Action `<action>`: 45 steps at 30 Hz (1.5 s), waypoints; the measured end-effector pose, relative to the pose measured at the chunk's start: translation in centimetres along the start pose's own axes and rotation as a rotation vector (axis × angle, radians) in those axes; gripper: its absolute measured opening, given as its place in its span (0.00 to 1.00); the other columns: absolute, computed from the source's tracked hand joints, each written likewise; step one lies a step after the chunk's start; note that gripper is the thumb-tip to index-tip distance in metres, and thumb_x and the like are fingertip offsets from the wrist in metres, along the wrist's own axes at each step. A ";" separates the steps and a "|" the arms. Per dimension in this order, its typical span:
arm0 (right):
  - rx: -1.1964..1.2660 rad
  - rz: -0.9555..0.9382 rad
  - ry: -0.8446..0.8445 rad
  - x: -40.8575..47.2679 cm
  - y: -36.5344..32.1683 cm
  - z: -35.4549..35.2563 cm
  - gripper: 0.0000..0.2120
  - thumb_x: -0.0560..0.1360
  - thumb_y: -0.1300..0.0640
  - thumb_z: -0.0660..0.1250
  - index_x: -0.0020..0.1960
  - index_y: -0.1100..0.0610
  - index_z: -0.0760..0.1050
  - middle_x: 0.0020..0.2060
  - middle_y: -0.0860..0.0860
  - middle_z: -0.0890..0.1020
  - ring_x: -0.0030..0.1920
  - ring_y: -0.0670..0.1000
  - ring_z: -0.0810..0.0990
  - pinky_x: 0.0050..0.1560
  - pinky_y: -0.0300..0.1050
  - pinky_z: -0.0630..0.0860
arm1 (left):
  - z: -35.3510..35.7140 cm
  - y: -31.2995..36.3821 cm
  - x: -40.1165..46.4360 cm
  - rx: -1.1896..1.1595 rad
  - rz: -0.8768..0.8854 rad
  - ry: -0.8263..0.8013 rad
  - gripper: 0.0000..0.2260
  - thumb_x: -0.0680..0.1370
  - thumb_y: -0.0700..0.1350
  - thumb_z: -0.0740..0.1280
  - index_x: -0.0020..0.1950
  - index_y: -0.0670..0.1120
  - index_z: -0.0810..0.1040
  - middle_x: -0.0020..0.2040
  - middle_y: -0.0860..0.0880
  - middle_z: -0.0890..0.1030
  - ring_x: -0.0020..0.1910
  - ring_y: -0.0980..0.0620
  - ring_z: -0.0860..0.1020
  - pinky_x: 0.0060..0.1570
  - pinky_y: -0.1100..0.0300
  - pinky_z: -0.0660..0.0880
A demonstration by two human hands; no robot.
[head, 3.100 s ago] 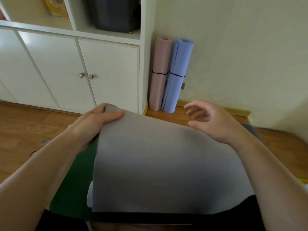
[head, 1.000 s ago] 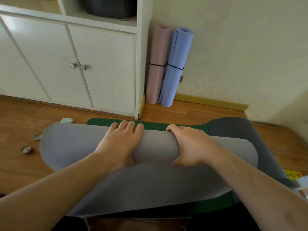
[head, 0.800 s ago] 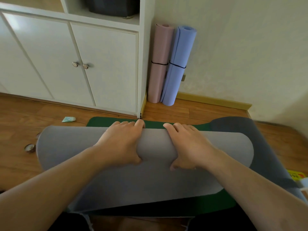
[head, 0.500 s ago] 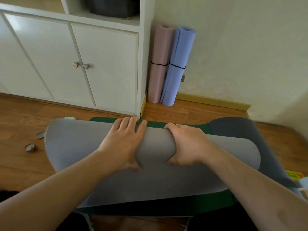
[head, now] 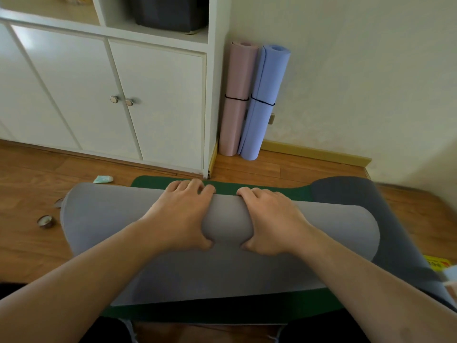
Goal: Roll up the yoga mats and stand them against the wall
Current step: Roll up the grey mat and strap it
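step: rolling grey mat (head: 111, 219) | hands: my left hand (head: 180, 214) and right hand (head: 269, 219) curl over its roll | place: atop green mat (head: 259, 189) on floor (head: 29, 243) | tip: press evenly, keep ends square

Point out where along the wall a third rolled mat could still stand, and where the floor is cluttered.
Bare floor runs along the yellow baseboard, right of the blue mat, which stands beside the pink mat in the corner by the white cabinet. Left of the grey mat under both hands, small tins and a green scrap crowd the floor.
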State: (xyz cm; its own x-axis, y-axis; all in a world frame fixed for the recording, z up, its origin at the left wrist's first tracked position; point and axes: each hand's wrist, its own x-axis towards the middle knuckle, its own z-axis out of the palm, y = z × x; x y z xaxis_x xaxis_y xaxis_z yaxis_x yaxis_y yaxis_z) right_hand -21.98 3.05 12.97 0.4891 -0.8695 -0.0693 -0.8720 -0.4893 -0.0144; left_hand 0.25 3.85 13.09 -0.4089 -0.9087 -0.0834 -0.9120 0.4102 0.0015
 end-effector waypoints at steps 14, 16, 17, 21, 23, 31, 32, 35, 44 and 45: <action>-0.056 -0.004 -0.055 0.2 -0.3 0.3 0.60 0.62 0.32 0.81 0.82 0.49 0.52 0.70 0.50 0.70 0.69 0.55 0.72 0.71 0.53 0.71 | 0.7 0.3 1.1 -0.060 0.008 0.083 0.42 0.60 0.70 0.75 0.66 0.54 0.66 0.57 0.56 0.80 0.54 0.51 0.79 0.63 0.51 0.73; -0.021 -0.007 -0.018 0.4 -0.4 0.2 0.51 0.64 0.34 0.80 0.78 0.48 0.58 0.66 0.49 0.74 0.64 0.54 0.75 0.66 0.53 0.74 | 0.5 0.2 0.9 -0.081 0.011 0.058 0.42 0.60 0.71 0.75 0.68 0.55 0.65 0.61 0.56 0.78 0.58 0.51 0.77 0.66 0.51 0.71; -0.011 -0.008 -0.001 0.4 -0.3 0.1 0.49 0.63 0.34 0.79 0.76 0.47 0.61 0.64 0.48 0.76 0.63 0.54 0.77 0.63 0.53 0.76 | 0.5 0.3 0.8 -0.064 0.016 0.065 0.44 0.61 0.71 0.74 0.71 0.55 0.65 0.65 0.54 0.75 0.63 0.50 0.75 0.69 0.51 0.70; 0.066 0.041 -0.016 0.4 0.0 -0.6 0.45 0.60 0.32 0.79 0.71 0.44 0.65 0.60 0.44 0.79 0.58 0.52 0.80 0.55 0.53 0.79 | 0.8 1.7 0.1 0.171 0.028 0.059 0.60 0.61 0.73 0.76 0.82 0.47 0.53 0.75 0.44 0.60 0.74 0.41 0.63 0.77 0.46 0.62; 0.089 0.049 -0.049 0.3 0.0 -0.5 0.46 0.60 0.31 0.78 0.71 0.43 0.65 0.59 0.43 0.79 0.56 0.51 0.81 0.54 0.53 0.80 | 1.2 2.2 0.2 0.189 0.026 0.087 0.56 0.61 0.70 0.78 0.79 0.46 0.58 0.71 0.45 0.67 0.69 0.43 0.68 0.72 0.46 0.67; -0.068 0.022 -0.043 0.1 0.0 0.0 0.65 0.60 0.29 0.81 0.83 0.51 0.49 0.71 0.50 0.67 0.71 0.56 0.68 0.74 0.54 0.67 | 0.7 0.4 1.4 -0.070 -0.009 0.092 0.38 0.60 0.69 0.77 0.63 0.54 0.68 0.56 0.56 0.79 0.55 0.51 0.79 0.61 0.53 0.74; -0.074 0.019 -0.041 0.1 -0.2 0.1 0.62 0.60 0.30 0.81 0.81 0.51 0.52 0.69 0.50 0.69 0.69 0.56 0.70 0.72 0.54 0.69 | 0.5 0.1 1.3 -0.104 -0.017 0.056 0.39 0.60 0.70 0.76 0.64 0.55 0.68 0.57 0.57 0.79 0.55 0.51 0.78 0.61 0.54 0.74; -0.044 -0.005 0.005 0.4 -0.6 0.1 0.48 0.63 0.33 0.80 0.74 0.49 0.61 0.63 0.50 0.74 0.62 0.55 0.76 0.63 0.53 0.75 | 0.3 -0.2 1.0 -0.132 -0.014 0.002 0.42 0.61 0.71 0.76 0.69 0.56 0.67 0.62 0.57 0.77 0.60 0.51 0.76 0.66 0.54 0.70; 0.050 0.050 -0.042 0.4 -0.1 -0.5 0.47 0.63 0.30 0.77 0.74 0.45 0.63 0.62 0.46 0.77 0.61 0.53 0.79 0.57 0.51 0.77 | 1.4 1.8 0.9 0.092 0.006 0.122 0.54 0.62 0.68 0.78 0.78 0.46 0.58 0.70 0.49 0.72 0.68 0.46 0.72 0.71 0.50 0.69; 0.035 0.044 -0.052 0.4 -0.1 -0.4 0.51 0.63 0.29 0.77 0.77 0.46 0.60 0.65 0.48 0.75 0.64 0.54 0.77 0.62 0.52 0.76 | 1.4 1.7 1.0 0.063 0.012 0.126 0.51 0.62 0.67 0.78 0.76 0.47 0.61 0.68 0.50 0.74 0.67 0.47 0.74 0.70 0.50 0.70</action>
State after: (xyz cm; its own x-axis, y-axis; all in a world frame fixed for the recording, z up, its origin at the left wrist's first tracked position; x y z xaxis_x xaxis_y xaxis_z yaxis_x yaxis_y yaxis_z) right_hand -21.73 2.75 13.37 0.4490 -0.8851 -0.1223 -0.8934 -0.4469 -0.0452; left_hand -1.65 3.71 11.59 -0.4238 -0.9048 0.0421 -0.9050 0.4211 -0.0612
